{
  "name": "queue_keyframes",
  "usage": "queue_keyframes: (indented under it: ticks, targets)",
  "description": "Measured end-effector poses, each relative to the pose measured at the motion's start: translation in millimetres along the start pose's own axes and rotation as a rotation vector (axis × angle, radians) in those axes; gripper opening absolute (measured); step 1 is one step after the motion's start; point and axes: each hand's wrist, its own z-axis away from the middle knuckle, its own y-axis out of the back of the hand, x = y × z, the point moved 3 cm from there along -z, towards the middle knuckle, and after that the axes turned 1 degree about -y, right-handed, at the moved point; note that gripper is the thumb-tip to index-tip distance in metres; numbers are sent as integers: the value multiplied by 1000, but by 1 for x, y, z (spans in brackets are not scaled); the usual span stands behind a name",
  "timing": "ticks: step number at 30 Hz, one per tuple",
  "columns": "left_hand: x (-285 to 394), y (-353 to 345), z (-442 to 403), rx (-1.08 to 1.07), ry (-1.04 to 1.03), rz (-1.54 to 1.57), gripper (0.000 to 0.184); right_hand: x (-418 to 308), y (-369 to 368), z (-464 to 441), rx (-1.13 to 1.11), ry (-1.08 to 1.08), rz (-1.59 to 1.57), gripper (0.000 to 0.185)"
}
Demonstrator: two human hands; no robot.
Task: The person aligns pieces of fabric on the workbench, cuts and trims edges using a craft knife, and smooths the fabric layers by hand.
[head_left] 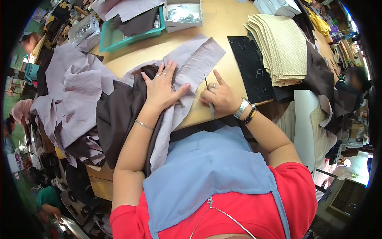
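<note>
My left hand (162,85) lies flat with fingers spread on the cloth, on dark brown fabric (115,109) and pale mauve fabric (187,55). A long mauve strip extends from under it toward the upper right. My right hand (219,95) is closed around a slim, pointed metal tool (212,109), its index finger stretched out. The tool's dark tip points away from me, close to the strip's edge; its exact kind is hard to tell. More mauve cloth (79,85) is heaped to the left.
On the wooden table (229,65) stand a teal basket (109,47) holding cloth and a white box (183,28) of shiny pieces. A stack of cream textured sheets (278,47) rests on black material (248,71) at the right. Other people sit around the edges.
</note>
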Motion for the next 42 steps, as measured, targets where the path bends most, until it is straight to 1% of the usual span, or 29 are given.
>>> queue_keyframes:
  ticks: [1, 2, 4, 5, 6, 7, 8, 9, 11, 12, 14, 16, 19, 21, 23, 24, 27, 30, 33, 34, 37, 38, 41, 42]
  targets:
    - [0, -1, 3, -12, -3, 6, 81, -3, 1, 6, -1, 9, -13, 13]
    - [3, -2, 7, -28, -12, 25, 76, -3, 4, 11, 3, -4, 1, 22]
    - [11, -2, 16, -57, -30, 56, 65, 3, 12, 12, 74, -68, -56, 29]
    - [13, -3, 17, -42, -31, 72, 63, 4, 15, 10, 111, -102, -84, 33]
    - [16, -4, 18, -25, -31, 88, 61, 2, 17, 7, 106, -145, -104, 41]
    - [18, -6, 20, -8, -30, 104, 59, 0, 13, 5, 50, -129, -122, 43]
    - [19, -7, 19, 93, -38, 126, 42, -2, 8, 3, -6, -112, -139, 44]
    - [14, -7, 17, 61, -10, 216, 36, -4, 4, 1, -62, -94, -156, 46]
    - [8, 0, 15, -4, 48, 397, 24, -5, 2, 1, -63, -132, -187, 43]
    - [8, 0, 16, 121, 29, 455, 15, -5, 2, 0, -63, -150, -200, 42]
    - [-2, -2, 18, 161, 48, 562, 14, -2, -1, 1, -36, -163, -223, 36]
    - [-8, 0, 17, 200, 57, 632, 14, -1, -3, 2, 4, -153, -216, 29]
    - [3, 6, 15, 154, -25, 337, 24, 2, -4, 2, 75, -96, -185, 22]
    - [7, 7, 16, 143, -98, 162, 36, 7, -5, 3, 117, -51, -205, 21]
    - [12, 9, 18, 129, -170, -11, 49, 7, -3, 2, 124, 13, -131, 22]
    - [12, 9, 16, 52, -93, -66, 62, 6, -1, 2, 127, 45, -95, 22]
    - [19, 12, 19, 85, -21, -120, 64, -3, 6, 6, -8, 31, -39, 25]
    - [13, 1, 21, 120, 1, -47, 62, -5, 4, 13, -51, -31, -202, 28]
    - [10, -4, 16, 128, 53, 36, 64, 2, 18, 4, 72, -213, -340, 34]
    - [12, -2, 16, 117, 69, 17, 59, 5, 15, 5, -19, -254, -322, 41]
    - [9, -4, 16, 111, 109, -1, 58, 8, 10, 11, 13, -193, -268, 41]
    - [8, -3, 16, 100, 109, 6, 60, 10, 10, 13, -54, -221, -297, 43]
    - [5, 0, 17, 55, 103, 31, 68, 18, 6, 17, 116, -254, -472, 37]
    - [2, 1, 17, 32, 100, 37, 72, 21, 5, 22, 84, -347, -616, 36]
